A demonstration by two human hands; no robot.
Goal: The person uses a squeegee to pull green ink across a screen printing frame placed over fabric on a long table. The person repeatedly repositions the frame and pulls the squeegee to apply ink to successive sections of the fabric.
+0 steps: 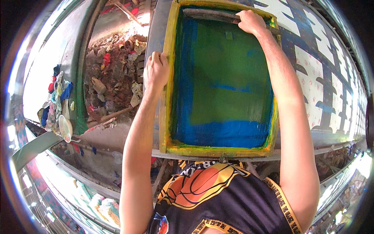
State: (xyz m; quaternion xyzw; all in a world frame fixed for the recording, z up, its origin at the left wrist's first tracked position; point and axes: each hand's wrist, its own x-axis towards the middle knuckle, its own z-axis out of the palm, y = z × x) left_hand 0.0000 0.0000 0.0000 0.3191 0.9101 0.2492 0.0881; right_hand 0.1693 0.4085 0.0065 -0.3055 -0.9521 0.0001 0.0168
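A yellow-stained screen printing frame (163,126) lies on the table in front of me. Its mesh (230,70) is green in the middle, with blue ink along the left side and near end. My left hand (156,73) is closed round the frame's left rail, a little above mid-length. At the far end inside the frame, a long dark squeegee (210,15) rests across the mesh. My right hand (250,22) is closed on the squeegee's right end. What lies beneath the screen is hidden.
White cut fabric pieces (309,84), some with faint red prints, lie in rows on the dark table at right. Left of the table, scraps and litter (115,74) cover the floor. Coloured rags (58,93) and a round pale lid (65,128) sit at far left.
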